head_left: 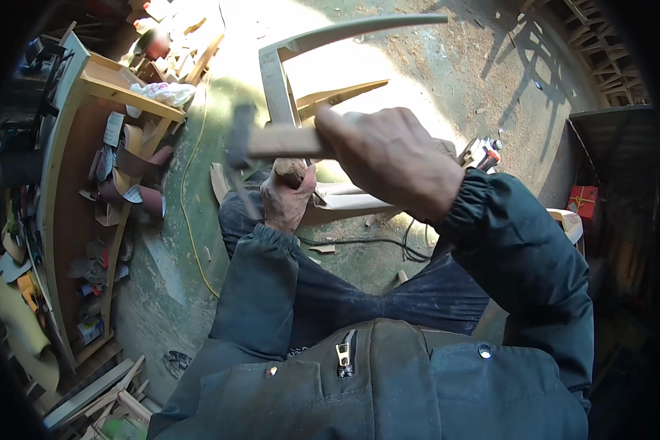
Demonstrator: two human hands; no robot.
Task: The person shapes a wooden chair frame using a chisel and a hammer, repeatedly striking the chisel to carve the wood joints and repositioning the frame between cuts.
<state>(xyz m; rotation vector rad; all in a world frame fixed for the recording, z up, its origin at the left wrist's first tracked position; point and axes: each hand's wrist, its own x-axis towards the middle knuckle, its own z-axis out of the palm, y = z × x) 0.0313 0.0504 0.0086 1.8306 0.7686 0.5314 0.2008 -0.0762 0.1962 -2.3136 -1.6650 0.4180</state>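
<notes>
My right hand point(400, 158) is wrapped round the wooden handle of a hammer point(286, 141), whose dark head, blurred, points left. Just below it, my left hand point(284, 199) is closed around a round-ended piece of wood point(290, 173); its lower part is hidden in the fingers. The hammer is above that wooden end, and I cannot tell whether they touch. Beyond my hands a pale wooden frame point(275, 84) with a long curved arm extends over the floor. Another smooth wooden part point(352, 202) lies across by my knees, partly behind my right hand.
On the left stands a wooden cabinet point(59, 183) with rolls of sandpaper point(128, 172). A yellow cord point(189, 191) runs along the floor, and a black cable point(374, 241) curls between my legs. Wood scraps point(99, 400) are piled at lower left. A red box point(582, 199) is at right.
</notes>
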